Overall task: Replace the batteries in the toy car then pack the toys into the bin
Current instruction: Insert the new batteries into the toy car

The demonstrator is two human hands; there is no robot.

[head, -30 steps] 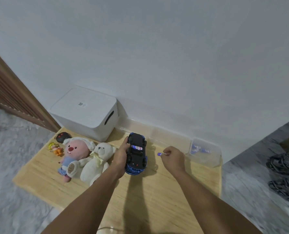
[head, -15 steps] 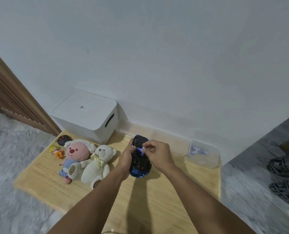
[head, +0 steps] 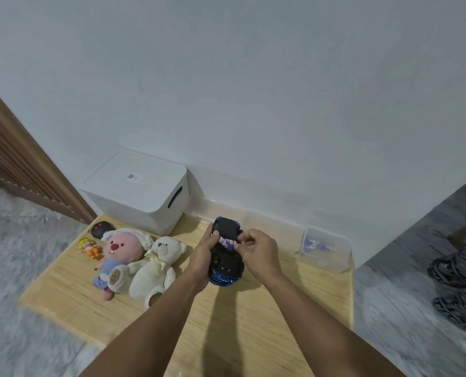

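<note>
The blue and black toy car (head: 226, 263) lies upside down on the wooden board (head: 226, 322), its dark underside facing up. My left hand (head: 203, 254) grips the car's left side. My right hand (head: 256, 250) pinches a purple and white battery (head: 227, 242) and holds it across the open battery bay in the car's underside. A clear plastic box (head: 325, 250) with several blue batteries stands at the right by the wall. The white lidded bin (head: 142, 191) sits at the back left.
A pink plush (head: 120, 253), a white teddy bear (head: 155, 265), a small orange figure (head: 90, 247) and a black remote (head: 101, 229) lie left of the car. A wooden door frame (head: 22, 172) rises at the left. Dark sandals (head: 460, 281) lie on the grey floor at the right.
My right hand has moved left from beside the clear box to the car, bringing the battery onto the car's underside. My left hand has kept its hold on the car.
</note>
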